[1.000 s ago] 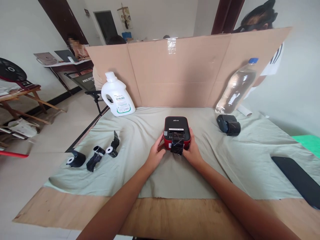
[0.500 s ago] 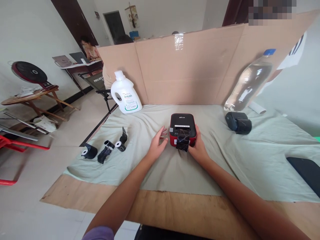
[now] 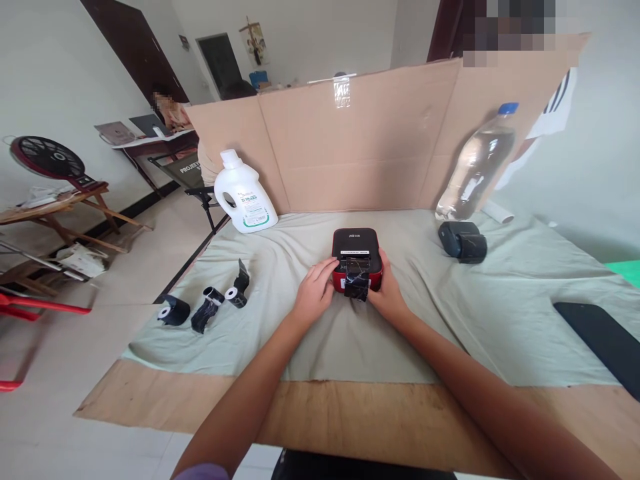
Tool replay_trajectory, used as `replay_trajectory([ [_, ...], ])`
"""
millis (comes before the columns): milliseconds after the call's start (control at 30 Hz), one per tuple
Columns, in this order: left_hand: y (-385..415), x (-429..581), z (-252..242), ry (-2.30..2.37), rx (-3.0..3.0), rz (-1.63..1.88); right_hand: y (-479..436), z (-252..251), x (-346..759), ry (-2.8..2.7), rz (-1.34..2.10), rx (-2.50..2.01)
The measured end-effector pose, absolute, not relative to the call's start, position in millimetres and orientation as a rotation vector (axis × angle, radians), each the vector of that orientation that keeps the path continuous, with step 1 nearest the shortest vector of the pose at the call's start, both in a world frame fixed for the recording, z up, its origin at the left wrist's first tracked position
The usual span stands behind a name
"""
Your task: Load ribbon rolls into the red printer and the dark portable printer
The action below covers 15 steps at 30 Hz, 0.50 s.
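Observation:
A small label printer (image 3: 356, 241), black on top with red sides, sits on the cloth in front of me. A black marbled strip (image 3: 357, 280) hangs out of its front slot. My right hand (image 3: 389, 290) grips the printer's right side, its fingers partly hidden behind it. At the opposite side, my left hand (image 3: 316, 288) holds the left front edge, with fingertips on the corner of the top. To the left lie black rolls: one roll (image 3: 174, 311) at the outer end, a partly unwound roll (image 3: 206, 310) and another roll (image 3: 237, 293) with its tail up.
A white detergent bottle (image 3: 245, 197) stands at the back left before a cardboard screen (image 3: 350, 153). At the right are a large clear bottle (image 3: 477, 167), a dark device with a roll (image 3: 463, 243) and a black phone (image 3: 597, 340). Other people sit or stand beyond.
My left hand has moved right, from just beside the printer onto its left edge. My right hand keeps its grip. The whole view has shifted slightly.

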<state>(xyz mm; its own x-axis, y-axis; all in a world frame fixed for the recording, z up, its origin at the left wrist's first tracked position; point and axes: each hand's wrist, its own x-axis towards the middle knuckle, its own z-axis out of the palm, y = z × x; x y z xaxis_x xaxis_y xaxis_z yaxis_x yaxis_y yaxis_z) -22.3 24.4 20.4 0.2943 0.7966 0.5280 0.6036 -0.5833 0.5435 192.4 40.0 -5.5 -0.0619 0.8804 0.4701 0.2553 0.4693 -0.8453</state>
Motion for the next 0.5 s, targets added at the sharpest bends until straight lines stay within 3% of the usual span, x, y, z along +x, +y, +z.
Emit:
replay_trajectory([
  [300,28.1,-17.1,30.2,1.519,2.288,0.995,39.6,-0.6,192.9,-1.619,0.688,-1.003],
  [500,32.1,-3.7,6.9,1.477,2.260,1.240,41.3,-3.1,192.4,-1.637,0.608,-0.985],
])
